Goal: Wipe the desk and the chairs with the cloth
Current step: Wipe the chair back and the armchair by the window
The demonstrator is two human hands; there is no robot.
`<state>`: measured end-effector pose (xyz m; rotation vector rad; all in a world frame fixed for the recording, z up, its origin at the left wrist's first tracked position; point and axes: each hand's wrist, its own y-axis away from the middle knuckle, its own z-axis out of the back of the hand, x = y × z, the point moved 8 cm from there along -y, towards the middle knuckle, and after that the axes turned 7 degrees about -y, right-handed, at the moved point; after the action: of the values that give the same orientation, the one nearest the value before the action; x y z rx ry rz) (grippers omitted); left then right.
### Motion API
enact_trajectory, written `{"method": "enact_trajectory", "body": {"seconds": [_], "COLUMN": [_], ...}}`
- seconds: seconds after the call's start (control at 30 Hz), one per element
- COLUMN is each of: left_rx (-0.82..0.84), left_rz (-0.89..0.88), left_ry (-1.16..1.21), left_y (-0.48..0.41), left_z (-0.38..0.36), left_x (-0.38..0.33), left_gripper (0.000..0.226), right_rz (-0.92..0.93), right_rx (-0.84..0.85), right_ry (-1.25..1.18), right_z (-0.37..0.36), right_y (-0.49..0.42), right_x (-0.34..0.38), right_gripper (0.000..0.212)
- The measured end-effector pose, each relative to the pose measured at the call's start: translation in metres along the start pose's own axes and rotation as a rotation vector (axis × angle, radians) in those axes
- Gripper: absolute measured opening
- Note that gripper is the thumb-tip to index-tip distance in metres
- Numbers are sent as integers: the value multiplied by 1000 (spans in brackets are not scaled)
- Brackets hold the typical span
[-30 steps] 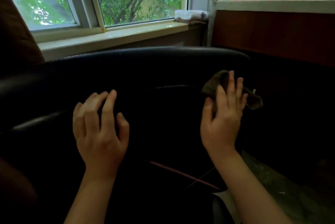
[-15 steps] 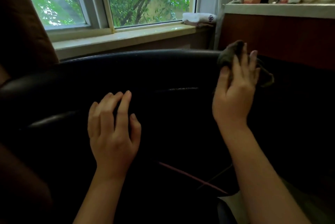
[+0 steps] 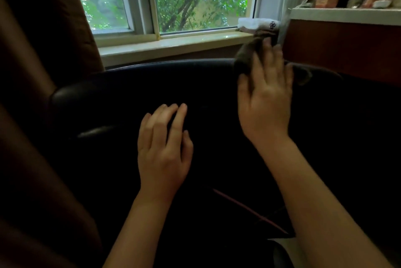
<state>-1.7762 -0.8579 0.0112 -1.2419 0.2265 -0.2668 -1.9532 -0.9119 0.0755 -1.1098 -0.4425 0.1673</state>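
Pressing the cloth [image 3: 245, 59] under our flat right hand [image 3: 265, 104], we see the chair [image 3: 152, 76] top run toward the frame's left; left hand [image 3: 162, 154] rests spread.

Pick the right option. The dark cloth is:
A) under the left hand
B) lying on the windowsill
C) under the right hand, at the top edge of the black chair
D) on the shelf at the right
C: the right hand presses the dark cloth against the top edge of the black chair with straight fingers, while the left hand rests bare on the chair with nothing under it.
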Motion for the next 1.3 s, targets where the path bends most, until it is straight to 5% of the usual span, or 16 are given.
{"method": "enact_trajectory", "body": {"seconds": [0.13,0.27,0.4,0.63,0.73,1.0,1.1,1.3], "left_rx": [-36,-162,-189,-164,-155,-152,-172,-96], "left_rz": [97,224,325,331,330,446,536,319], "left_ry": [174,94,31,46,58,46,79,130], "left_y": [-5,-8,-1,7,5,18,19,-3], "left_z": [21,53,64,60,56,61,67,47], "left_x": [15,46,72,70,68,88,94,37], "left_gripper": [31,26,23,23,23,24,26,25], "right_rz": [79,331,428,0,-88,474,609,423], "right_rx": [38,209,279,65,37,312,367,278], "right_ry": [-44,-66,-105,-61,-80,-239,-219,-96], "right_z": [-27,-63,-65,-5,-8,-76,-71,-26], "right_y": [-12,2,4,-24,-21,32,44,61], "right_x": [56,142,153,13,20,199,185,77], "right_gripper": [54,58,53,43,46,49,47,46]}}
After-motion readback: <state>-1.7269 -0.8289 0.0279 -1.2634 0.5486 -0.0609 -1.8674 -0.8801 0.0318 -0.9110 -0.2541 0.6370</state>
